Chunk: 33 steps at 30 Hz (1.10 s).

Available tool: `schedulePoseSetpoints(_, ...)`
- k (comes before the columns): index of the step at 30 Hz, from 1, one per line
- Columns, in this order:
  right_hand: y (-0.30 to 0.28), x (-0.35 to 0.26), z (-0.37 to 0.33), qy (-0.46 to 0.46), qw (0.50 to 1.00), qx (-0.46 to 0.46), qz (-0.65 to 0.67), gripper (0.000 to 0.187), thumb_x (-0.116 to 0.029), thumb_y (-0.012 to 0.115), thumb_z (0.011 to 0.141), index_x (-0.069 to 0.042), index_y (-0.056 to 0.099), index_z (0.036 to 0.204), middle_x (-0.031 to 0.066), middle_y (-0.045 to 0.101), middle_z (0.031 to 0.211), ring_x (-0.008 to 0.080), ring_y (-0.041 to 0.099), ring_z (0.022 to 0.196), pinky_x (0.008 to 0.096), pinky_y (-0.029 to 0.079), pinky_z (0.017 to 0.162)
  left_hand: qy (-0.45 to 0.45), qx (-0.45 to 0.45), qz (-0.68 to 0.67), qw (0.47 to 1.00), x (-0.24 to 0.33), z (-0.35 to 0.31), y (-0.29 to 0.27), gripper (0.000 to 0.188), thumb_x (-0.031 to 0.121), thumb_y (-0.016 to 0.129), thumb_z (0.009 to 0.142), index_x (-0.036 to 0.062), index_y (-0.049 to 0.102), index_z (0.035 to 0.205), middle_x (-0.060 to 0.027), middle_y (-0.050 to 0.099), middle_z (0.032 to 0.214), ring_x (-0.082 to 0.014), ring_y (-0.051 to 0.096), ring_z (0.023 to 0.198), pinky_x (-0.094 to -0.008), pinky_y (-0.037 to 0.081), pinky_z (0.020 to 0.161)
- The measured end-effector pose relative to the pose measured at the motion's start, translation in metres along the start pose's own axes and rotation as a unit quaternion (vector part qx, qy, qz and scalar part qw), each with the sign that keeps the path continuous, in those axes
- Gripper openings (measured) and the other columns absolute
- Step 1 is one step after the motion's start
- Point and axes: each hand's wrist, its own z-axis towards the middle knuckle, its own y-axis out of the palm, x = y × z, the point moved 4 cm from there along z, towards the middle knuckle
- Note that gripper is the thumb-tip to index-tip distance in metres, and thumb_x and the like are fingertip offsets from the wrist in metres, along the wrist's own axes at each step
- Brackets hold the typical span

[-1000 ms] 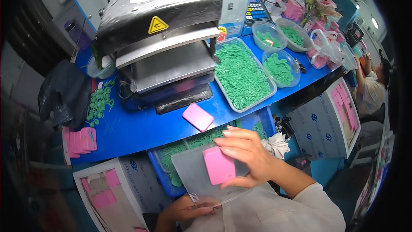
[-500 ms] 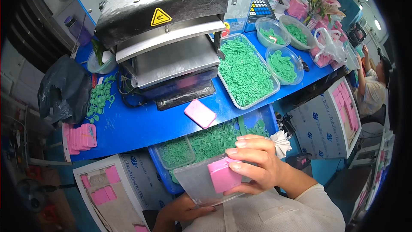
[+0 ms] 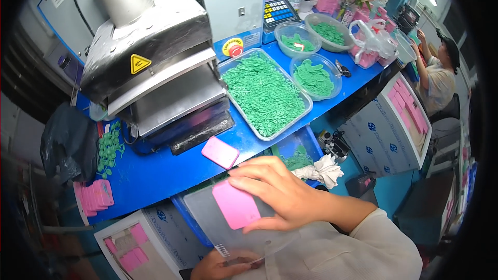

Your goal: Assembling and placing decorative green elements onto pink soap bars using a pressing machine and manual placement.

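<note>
My right hand grips a pink rectangular mould block, fingers over its top edge and thumb at its lower side. Behind and below the block is a clear plastic sheet, tilted in front of my body. My left hand is closed on the sheet's lower edge, seen partly through it. A second pink mould block, with a raised rim, lies on the blue table near its front edge. Beneath the sheet, a blue drawer of green pieces is partly hidden.
A metal press stands on the table. To its right are a tray of green leafy pieces and several bowls. Pink slabs and a dark bag sit left. Another person is at far right.
My right hand and the pink block have shifted left, and the block now shows its broad face. The view has turned rightward. Both hands keep their hold.
</note>
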Motion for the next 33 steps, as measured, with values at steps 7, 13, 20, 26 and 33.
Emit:
schedulePoseSetpoints(7,-0.025,-0.006,0.016,-0.009,0.995,0.01,0.097,0.088,-0.048,0.074,0.075,-0.003,0.038,0.14,0.024,0.028,0.145,0.0461,0.022,0.137,0.0541,0.025,0.108,0.107,0.069,-0.211,0.969,0.044,-0.02,-0.007,0.038,0.015,0.069,0.077,-0.0176,0.061,0.096,-0.0265,0.067,0.084,-0.0315,0.067,0.072,-0.0371,0.056,0.068)
schedulePoseSetpoints(13,-0.04,-0.03,-0.006,-0.087,0.996,-0.007,0.013,0.066,-0.048,0.069,0.077,-0.008,0.055,0.128,0.0174,0.047,0.138,0.0406,0.04,0.131,0.0583,0.029,0.104,0.194,0.051,-0.182,0.963,0.085,-0.006,-0.025,0.039,0.017,0.066,0.078,-0.0185,0.061,0.093,-0.0302,0.066,0.083,-0.0348,0.067,0.071,-0.0401,0.056,0.067)
schedulePoseSetpoints(20,-0.032,-0.016,0.0,-0.099,0.99,0.048,-0.087,0.049,-0.042,0.068,0.079,-0.013,0.064,0.118,0.0139,0.055,0.131,0.0368,0.049,0.124,0.0538,0.035,0.101,0.239,0.03,-0.175,0.954,0.092,0.012,-0.039,0.039,0.012,0.058,0.078,-0.022,0.056,0.098,-0.037,0.063,0.082,-0.0383,0.068,0.07,-0.0394,0.057,0.063)
schedulePoseSetpoints(26,-0.028,-0.005,0.012,-0.102,0.986,0.066,-0.118,0.042,-0.04,0.065,0.082,-0.013,0.065,0.115,0.0122,0.058,0.127,0.0338,0.051,0.122,0.0515,0.039,0.098,0.258,0.033,-0.179,0.949,0.093,0.021,-0.052,0.041,0.018,0.057,0.081,-0.0201,0.056,0.098,-0.0358,0.063,0.083,-0.0368,0.067,0.068,-0.0391,0.057,0.062)
schedulePoseSetpoints(33,-0.024,0.03,0.046,-0.121,0.964,0.119,-0.207,0.04,-0.029,0.069,0.078,-0.011,0.064,0.114,0.0101,0.058,0.125,0.0305,0.053,0.121,0.0515,0.038,0.099,0.276,0.173,-0.043,0.944,0.095,0.054,-0.069,0.05,0.032,0.061,0.088,-0.01,0.052,0.114,-0.0151,0.06,0.077,-0.0167,0.057,0.057,-0.0258,0.051,0.052)
